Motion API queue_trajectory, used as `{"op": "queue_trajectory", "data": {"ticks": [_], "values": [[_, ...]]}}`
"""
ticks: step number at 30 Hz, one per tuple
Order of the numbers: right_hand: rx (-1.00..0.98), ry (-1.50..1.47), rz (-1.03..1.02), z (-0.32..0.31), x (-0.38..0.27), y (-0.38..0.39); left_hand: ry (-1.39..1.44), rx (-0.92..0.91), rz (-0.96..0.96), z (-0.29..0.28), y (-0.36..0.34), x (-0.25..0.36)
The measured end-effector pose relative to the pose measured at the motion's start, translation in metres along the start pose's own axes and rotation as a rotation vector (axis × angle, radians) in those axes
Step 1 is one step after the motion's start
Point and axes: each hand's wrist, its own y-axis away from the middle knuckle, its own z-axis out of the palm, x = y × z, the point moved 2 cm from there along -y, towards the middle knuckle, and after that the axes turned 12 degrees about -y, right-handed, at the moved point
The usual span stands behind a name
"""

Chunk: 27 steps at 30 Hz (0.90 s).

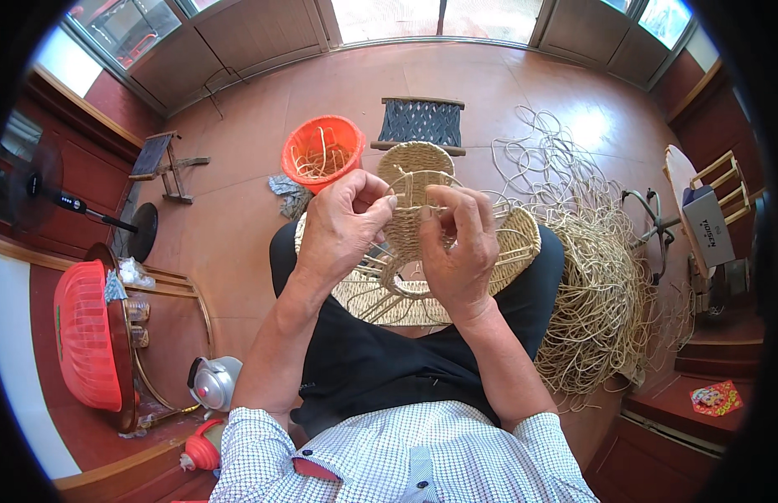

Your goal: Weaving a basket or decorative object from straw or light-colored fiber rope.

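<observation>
"Straw, all woven together, makes up the thing on our lap [389, 348]. What do we see from the head view?"

"We see our woven straw piece [417, 214]. It rests over our legs, between our two hands. One round bit stands up in the middle, and wide bits curve out to both sides. Thin bare rods show between the woven parts."

"What is our left hand [337, 235] doing?"

"It is pinching. Its thumb and finger hold a thin strand [410, 207] near the top of the straw piece."

"And our right hand [460, 243]?"

"That one pinches too. Its thumb and finger nip the same strand, just beside the left hand. The other fingers are curled."

"What is around us on the floor [246, 159]?"

"Past our left hand we see an orange bucket [349, 134] with bits of straw cord [322, 158] inside. Next to it, straight ahead, is a low stool [420, 123] with a dark criss-cross seat."

"And to our right?"

"A great big pile of straw cord [598, 302], all loops and tangles, close beside our right leg."

"What about our left?"

"A silver kettle [221, 384] is near our elbow. Farther out we see a red basket [87, 335] tipped on its side, and a black fan [70, 202] behind it."
</observation>
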Motion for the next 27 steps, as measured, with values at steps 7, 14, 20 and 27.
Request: {"op": "queue_trajectory", "data": {"ticks": [7, 14, 20, 27], "values": [[0.006, 0.248, -0.258, -0.013, -0.003, -0.028, -0.024, 0.122, 0.026, 0.003, 0.006, 0.009], [-0.251, -0.493, 0.468, -0.008, 0.027, -0.035, 0.115, 0.148, 0.062, 0.013, 0.006, -0.001], [-0.383, -0.514, 0.596, -0.013, 0.019, -0.046, 0.165, 0.043, 0.083, 0.008, 0.004, 0.003], [-0.461, -0.467, 0.578, -0.015, 0.013, -0.054, 0.029, -0.075, 0.063, -0.002, 0.001, 0.013]]}}
